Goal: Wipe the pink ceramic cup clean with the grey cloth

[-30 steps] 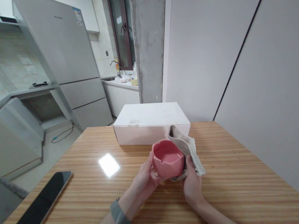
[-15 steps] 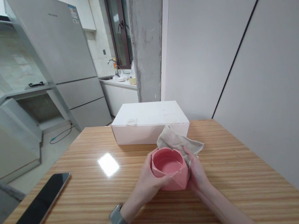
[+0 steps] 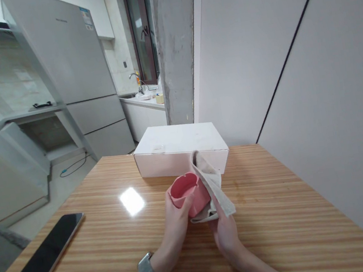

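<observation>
Two hands: left hand (image 3: pixel 177 215) grips the pink bowl (image 3: pixel 189 193), tilted, above the wooden table (image 3: pixel 284 229); right hand (image 3: pixel 224 234) presses a beige cloth (image 3: pixel 212 189) against its side
Progress: wiping appears midway; rim uncovered

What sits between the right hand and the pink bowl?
In the head view, a beige cloth lies between the right hand and the pink bowl, draped over the bowl's right side.

The left hand (image 3: pixel 176 218) grips a pink bowl (image 3: pixel 188 193) tilted over the wooden table (image 3: pixel 284 229). The right hand (image 3: pixel 225 234) presses a beige cloth (image 3: pixel 211 188) against its side. A white box (image 3: pixel 180 152) sits just behind.
</observation>
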